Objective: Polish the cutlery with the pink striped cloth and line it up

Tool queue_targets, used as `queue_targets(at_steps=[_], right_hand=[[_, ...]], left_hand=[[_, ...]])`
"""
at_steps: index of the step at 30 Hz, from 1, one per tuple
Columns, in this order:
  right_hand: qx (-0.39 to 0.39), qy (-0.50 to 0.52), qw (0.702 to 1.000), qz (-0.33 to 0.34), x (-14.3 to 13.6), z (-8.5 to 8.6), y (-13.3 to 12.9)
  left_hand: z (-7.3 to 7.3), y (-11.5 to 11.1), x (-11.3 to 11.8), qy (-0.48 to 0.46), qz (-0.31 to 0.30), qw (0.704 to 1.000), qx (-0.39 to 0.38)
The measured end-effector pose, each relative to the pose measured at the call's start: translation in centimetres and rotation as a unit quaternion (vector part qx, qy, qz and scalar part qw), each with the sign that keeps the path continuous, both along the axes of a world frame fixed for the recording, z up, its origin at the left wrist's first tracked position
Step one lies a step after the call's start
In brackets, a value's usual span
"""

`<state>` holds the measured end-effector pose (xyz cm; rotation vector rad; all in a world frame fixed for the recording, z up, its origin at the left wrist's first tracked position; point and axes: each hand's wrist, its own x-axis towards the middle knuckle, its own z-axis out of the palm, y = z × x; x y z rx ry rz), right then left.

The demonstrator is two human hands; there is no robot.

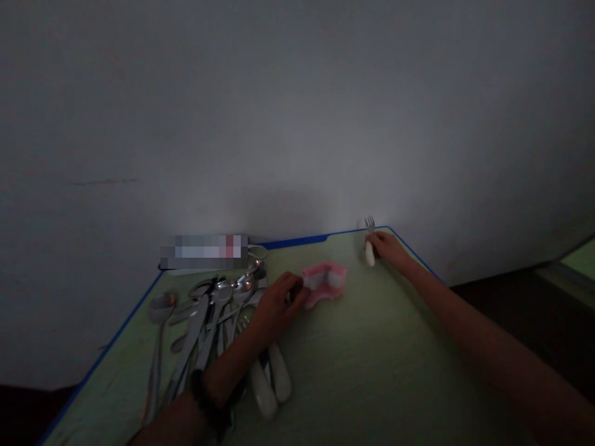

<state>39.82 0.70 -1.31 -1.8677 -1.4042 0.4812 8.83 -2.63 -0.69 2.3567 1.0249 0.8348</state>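
Observation:
My right hand (385, 245) grips a fork (370, 253) with a pale handle. Its tines point up and away, close to the table's far edge. My left hand (282, 301) pinches the left edge of a pink cloth-like piece (324, 284) with a whitish middle; its exact kind I cannot make out. Under and beside my left forearm lies a pile of metal cutlery, with a large spoon (162, 305) at its left side and a table knife (193, 334) nearer the middle. Two thick white handles (279, 375) stick out of the pile toward me.
The light green table (353, 365) has a blue edge and stands against a grey wall (297, 124). A flat box (204, 251), partly blurred out, lies at the back left, with a thin loop beside it. Dark floor shows at the right.

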Motion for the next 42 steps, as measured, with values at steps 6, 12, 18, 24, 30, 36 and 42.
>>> queue_targets(at_steps=[6, 12, 18, 24, 30, 36, 42], right_hand=[[-0.086, -0.196, 0.974, -0.073, 5.1, 0.3, -0.4], [-0.14, -0.286, 0.942, -0.109, 5.9, 0.1, 0.4], [-0.158, -0.326, 0.924, -0.125, 6.2, 0.2, 1.1], [-0.166, -0.332, 0.918, -0.137, 6.4, -0.1, 0.8], [-0.159, -0.321, 0.921, -0.15, 6.7, 0.1, 0.3], [-0.072, -0.303, 0.933, -0.181, 6.5, -1.7, -2.1], [-0.019, -0.299, 0.936, -0.187, 6.6, -2.9, -2.9]], left_hand=[[-0.2, 0.1, 0.0, 0.032, -0.009, 0.999, -0.007], [0.2, -0.1, 0.0, 0.03, -0.013, 0.999, -0.014], [0.2, -0.1, 0.0, 0.034, -0.012, 0.999, -0.02], [0.1, -0.1, 0.0, 0.034, -0.015, 0.999, -0.021], [0.2, 0.0, 0.0, 0.042, -0.011, 0.999, -0.023], [0.3, 0.2, 0.0, 0.056, -0.003, 0.998, -0.022], [0.6, 0.0, 0.1, 0.052, 0.001, 0.998, -0.023]])
